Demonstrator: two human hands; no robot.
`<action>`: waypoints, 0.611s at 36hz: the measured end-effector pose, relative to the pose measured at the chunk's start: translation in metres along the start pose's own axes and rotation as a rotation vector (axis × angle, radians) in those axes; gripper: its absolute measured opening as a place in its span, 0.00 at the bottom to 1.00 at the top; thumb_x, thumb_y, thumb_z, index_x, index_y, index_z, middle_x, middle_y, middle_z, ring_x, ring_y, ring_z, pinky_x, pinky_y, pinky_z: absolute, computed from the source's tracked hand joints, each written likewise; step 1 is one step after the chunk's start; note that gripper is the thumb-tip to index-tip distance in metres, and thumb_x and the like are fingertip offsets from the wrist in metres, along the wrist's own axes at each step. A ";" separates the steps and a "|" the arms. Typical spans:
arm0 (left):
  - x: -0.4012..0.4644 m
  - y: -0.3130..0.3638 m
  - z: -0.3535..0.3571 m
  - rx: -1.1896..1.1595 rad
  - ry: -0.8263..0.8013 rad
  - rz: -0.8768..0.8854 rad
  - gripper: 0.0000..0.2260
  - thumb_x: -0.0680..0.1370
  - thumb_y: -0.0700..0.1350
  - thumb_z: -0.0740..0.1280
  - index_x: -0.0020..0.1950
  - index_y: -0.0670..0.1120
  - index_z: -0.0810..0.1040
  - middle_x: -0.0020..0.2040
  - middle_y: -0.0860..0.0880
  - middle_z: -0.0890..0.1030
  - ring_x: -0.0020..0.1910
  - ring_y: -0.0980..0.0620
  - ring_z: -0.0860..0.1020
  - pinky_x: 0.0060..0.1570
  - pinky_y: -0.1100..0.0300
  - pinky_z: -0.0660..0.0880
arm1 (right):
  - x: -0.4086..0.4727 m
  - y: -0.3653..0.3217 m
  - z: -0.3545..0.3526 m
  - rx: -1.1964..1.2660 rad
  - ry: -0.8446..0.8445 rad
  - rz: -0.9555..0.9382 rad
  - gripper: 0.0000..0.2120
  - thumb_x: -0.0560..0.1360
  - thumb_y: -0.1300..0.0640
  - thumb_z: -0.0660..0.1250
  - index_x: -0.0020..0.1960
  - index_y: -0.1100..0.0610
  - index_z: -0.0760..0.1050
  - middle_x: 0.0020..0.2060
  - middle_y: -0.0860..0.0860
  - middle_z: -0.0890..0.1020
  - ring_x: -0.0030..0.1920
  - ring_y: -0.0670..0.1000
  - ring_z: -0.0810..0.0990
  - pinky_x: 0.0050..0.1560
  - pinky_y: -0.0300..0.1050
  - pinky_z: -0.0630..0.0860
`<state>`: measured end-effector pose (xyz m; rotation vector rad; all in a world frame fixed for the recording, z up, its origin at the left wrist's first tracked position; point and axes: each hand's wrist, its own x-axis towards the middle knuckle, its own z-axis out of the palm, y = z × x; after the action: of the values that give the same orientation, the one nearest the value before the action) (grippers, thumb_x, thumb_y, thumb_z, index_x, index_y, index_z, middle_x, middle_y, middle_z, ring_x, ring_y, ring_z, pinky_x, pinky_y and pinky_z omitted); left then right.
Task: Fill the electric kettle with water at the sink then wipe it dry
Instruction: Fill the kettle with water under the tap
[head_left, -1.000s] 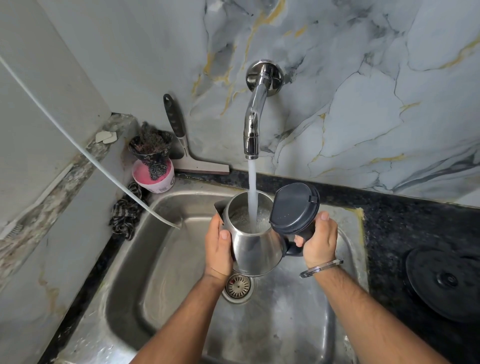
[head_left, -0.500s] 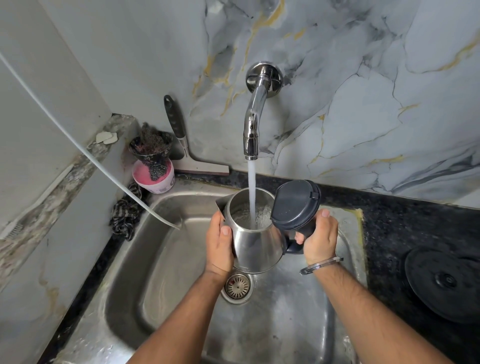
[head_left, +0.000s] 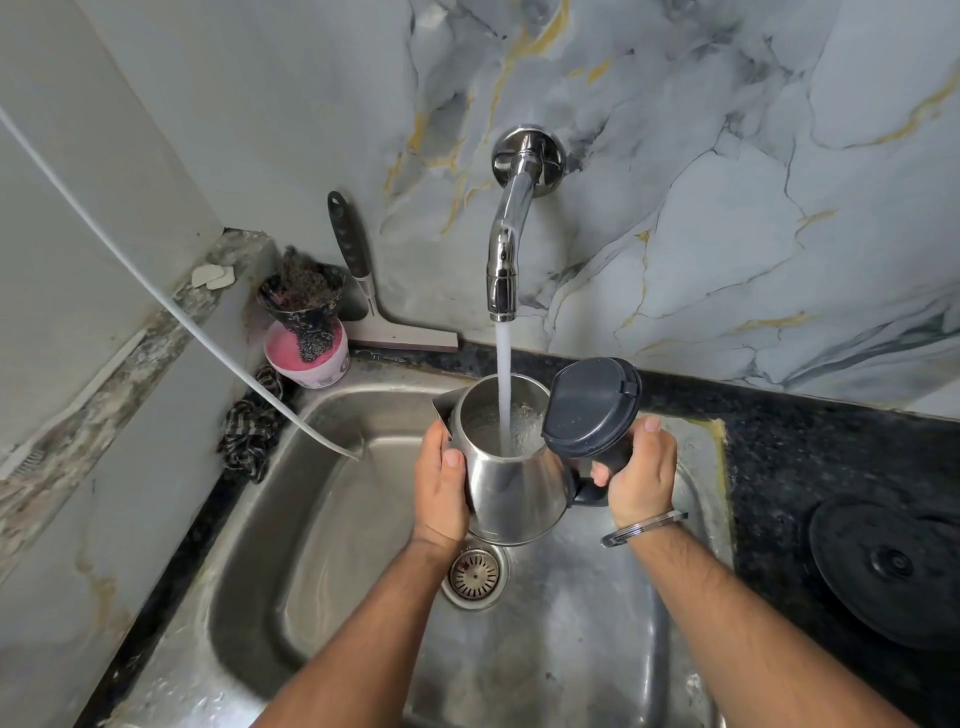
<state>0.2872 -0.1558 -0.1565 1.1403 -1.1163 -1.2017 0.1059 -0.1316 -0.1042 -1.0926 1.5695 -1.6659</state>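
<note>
Squeegee and scrubber cup sit behind the sink. Your left hand cups the steel kettle (lid up); right hand fingers wrap its handle.

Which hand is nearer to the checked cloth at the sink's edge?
Left. The left hand grips the kettle body, on the checked cloth side; the right hand holds the handle beyond.

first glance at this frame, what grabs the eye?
The water stream falling from the wall tap into the open steel kettle, dead centre over the sink. The left hand steadies the kettle's body, the right hand grips its handle, and the dark lid stands flipped up.
</note>
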 end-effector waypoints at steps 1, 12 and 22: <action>0.000 -0.001 0.000 0.005 0.001 0.002 0.39 0.75 0.74 0.62 0.65 0.40 0.75 0.60 0.39 0.82 0.60 0.40 0.80 0.63 0.34 0.74 | 0.000 0.000 0.000 0.001 0.002 0.000 0.36 0.77 0.34 0.47 0.22 0.57 0.69 0.16 0.54 0.71 0.18 0.58 0.71 0.21 0.49 0.67; -0.001 0.002 0.004 -0.022 0.025 0.002 0.36 0.75 0.74 0.62 0.62 0.43 0.76 0.56 0.46 0.84 0.57 0.50 0.80 0.60 0.44 0.76 | 0.002 0.001 -0.001 -0.013 0.003 -0.007 0.40 0.75 0.28 0.45 0.22 0.60 0.68 0.17 0.60 0.70 0.19 0.62 0.70 0.21 0.56 0.68; 0.000 -0.002 0.006 -0.033 0.018 0.001 0.36 0.74 0.74 0.63 0.64 0.44 0.76 0.59 0.43 0.82 0.60 0.47 0.80 0.63 0.41 0.75 | 0.002 0.001 -0.001 0.000 0.018 0.012 0.39 0.74 0.28 0.47 0.23 0.58 0.69 0.16 0.52 0.70 0.18 0.61 0.70 0.19 0.54 0.68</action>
<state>0.2814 -0.1562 -0.1583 1.1235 -1.0791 -1.2026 0.1035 -0.1330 -0.1051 -1.0686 1.5841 -1.6719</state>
